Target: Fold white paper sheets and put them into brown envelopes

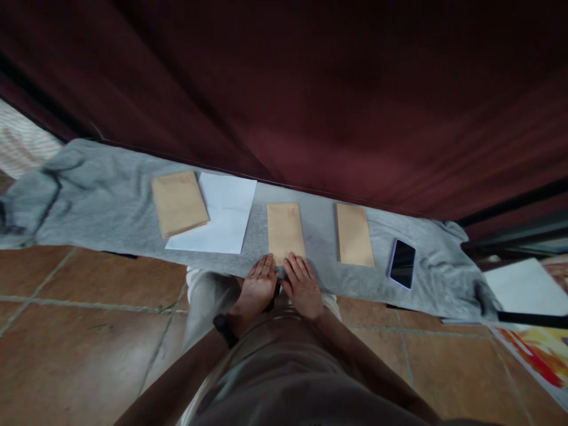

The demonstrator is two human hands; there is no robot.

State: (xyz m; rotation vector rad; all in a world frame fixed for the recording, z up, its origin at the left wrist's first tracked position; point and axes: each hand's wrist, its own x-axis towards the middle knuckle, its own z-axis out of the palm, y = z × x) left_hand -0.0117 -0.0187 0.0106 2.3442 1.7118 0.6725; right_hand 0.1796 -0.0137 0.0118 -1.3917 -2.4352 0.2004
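My left hand [256, 286] and my right hand [302, 285] lie flat side by side, fingertips on the near end of a brown envelope [285, 229] in the middle of a grey cloth [110, 195]. Both palms face down with fingers spread slightly. A second brown envelope [354, 234] lies to the right. A third brown envelope [179, 202] rests further left, partly over a white sheet of paper [222, 222]. A black band circles my left wrist.
A phone [402, 264] with a dark screen lies on the cloth to the right. A dark red curtain [310, 89] hangs behind the cloth. Brown floor tiles [89, 331] surround me. White paper [523, 287] and a colourful print [539, 349] lie at the far right.
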